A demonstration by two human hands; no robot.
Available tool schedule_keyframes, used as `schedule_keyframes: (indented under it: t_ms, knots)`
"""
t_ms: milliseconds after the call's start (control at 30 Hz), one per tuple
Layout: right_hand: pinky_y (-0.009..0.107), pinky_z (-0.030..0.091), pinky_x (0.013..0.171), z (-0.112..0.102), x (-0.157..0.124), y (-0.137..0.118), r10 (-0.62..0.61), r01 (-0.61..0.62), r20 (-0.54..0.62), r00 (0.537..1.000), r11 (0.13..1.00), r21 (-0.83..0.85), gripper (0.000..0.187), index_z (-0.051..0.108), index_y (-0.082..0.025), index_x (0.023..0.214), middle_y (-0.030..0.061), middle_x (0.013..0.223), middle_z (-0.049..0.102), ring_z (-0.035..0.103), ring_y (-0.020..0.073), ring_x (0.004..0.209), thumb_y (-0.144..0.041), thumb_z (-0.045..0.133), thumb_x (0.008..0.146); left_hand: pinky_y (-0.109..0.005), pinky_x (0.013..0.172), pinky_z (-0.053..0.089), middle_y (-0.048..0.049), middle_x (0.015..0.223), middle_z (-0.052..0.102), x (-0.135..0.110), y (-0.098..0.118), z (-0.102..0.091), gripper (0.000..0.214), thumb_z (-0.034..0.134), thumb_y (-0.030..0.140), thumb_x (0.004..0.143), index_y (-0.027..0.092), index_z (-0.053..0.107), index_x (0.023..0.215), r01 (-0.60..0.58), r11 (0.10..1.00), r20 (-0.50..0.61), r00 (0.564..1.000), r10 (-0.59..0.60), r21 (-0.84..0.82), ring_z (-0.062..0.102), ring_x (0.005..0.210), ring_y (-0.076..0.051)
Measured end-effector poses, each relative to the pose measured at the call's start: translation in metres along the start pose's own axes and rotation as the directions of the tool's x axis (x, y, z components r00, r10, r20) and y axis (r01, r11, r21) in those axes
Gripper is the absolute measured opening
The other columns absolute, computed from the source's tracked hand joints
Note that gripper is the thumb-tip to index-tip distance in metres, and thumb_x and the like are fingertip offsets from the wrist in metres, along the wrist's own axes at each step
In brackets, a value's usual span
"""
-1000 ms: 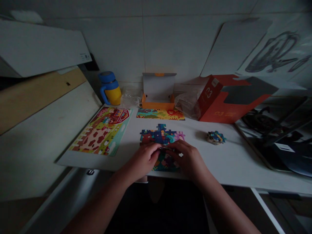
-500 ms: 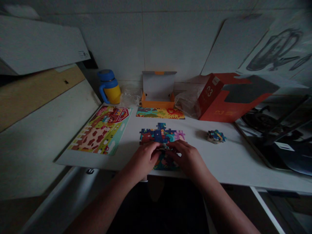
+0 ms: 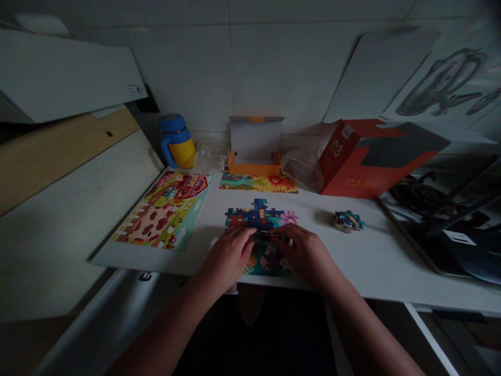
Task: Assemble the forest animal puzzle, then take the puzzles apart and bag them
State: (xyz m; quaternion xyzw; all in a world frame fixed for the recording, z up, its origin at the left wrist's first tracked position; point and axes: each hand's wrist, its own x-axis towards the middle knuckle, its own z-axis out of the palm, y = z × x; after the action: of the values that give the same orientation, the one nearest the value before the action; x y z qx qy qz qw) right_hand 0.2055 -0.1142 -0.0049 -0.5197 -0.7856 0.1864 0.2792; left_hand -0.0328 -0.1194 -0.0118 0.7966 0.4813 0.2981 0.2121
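A partly joined blue jigsaw puzzle (image 3: 259, 218) lies near the front edge of the white table (image 3: 376, 256). My left hand (image 3: 229, 256) rests on the puzzle's lower left part, fingers lying flat and pressed down. My right hand (image 3: 305, 253) lies on the lower right part, fingers flat too, fingertips close to those of the left hand at the puzzle's middle. Both hands hide part of the puzzle. A small stack of loose puzzle pieces (image 3: 347, 220) sits to the right of the puzzle, apart from my hands.
A finished farm puzzle (image 3: 164, 209) lies at the left, a jungle puzzle strip (image 3: 258, 183) behind. At the back stand a yellow and blue mug (image 3: 178, 142), an open orange box (image 3: 254, 149), plastic bags (image 3: 301, 162) and a red carton (image 3: 364, 156). Dark items (image 3: 442, 209) crowd the right.
My fingers have flattened and spread over the puzzle's lower part; earlier the fingertips were pinched together over a piece at its middle. Nothing else has moved.
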Motion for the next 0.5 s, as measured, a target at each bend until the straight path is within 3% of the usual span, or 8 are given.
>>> schedule_keyframes:
  t_ms: [133, 267, 433, 500]
  knots:
    - [0.036, 0.052, 0.073, -0.025, 0.014, 0.019, 0.103, -0.107, -0.068, 0.992, 0.993, -0.058, 0.025, 0.075, -0.024, 0.107, 0.0070, 0.094, 0.078, 0.071, 0.0236, 0.078, -0.042, 0.060, 0.101, -0.047, 0.110, 0.049, -0.0100, 0.126, 0.073, 0.009, -0.016, -0.026, 0.026, 0.057, 0.024, 0.102, 0.025, 0.069, 0.124, 0.020, 0.995, -0.041, 0.999, -0.016, 0.101, 0.065, 0.122, -0.029]
    - [0.033, 0.047, 0.070, -0.044, 0.048, 0.036, 0.118, -0.120, -0.031, 0.992, 0.991, -0.054, 0.025, 0.076, -0.025, 0.105, 0.0047, 0.093, 0.079, 0.069, 0.0217, 0.077, -0.045, 0.063, 0.098, -0.045, 0.108, 0.049, -0.0098, 0.120, 0.075, 0.043, -0.036, -0.047, 0.020, 0.060, 0.026, 0.099, 0.023, 0.073, 0.115, 0.006, 0.991, 0.023, 1.000, -0.009, 0.137, 0.066, 0.117, -0.029]
    - [0.032, 0.045, 0.069, -0.037, 0.101, 0.046, 0.065, -0.066, -0.021, 0.998, 0.997, -0.044, 0.023, 0.074, -0.022, 0.102, 0.0075, 0.093, 0.079, 0.068, 0.0218, 0.078, -0.042, 0.068, 0.094, -0.044, 0.101, 0.051, -0.0140, 0.113, 0.073, 0.103, -0.051, -0.037, 0.018, 0.069, 0.029, 0.093, 0.018, 0.076, 0.106, -0.088, 0.980, 0.142, 0.988, 0.063, 0.176, 0.067, 0.111, -0.031]
    - [0.032, 0.045, 0.066, -0.027, 0.112, 0.049, 0.126, -0.126, -0.066, 0.990, 0.992, -0.001, 0.022, 0.072, -0.021, 0.098, 0.0077, 0.091, 0.078, 0.069, 0.0215, 0.076, -0.042, 0.068, 0.093, -0.041, 0.095, 0.052, -0.0130, 0.109, 0.071, 0.123, -0.054, -0.025, 0.021, 0.075, 0.036, 0.090, 0.018, 0.076, 0.101, -0.119, 0.975, 0.161, 0.983, 0.089, 0.186, 0.067, 0.105, -0.030]
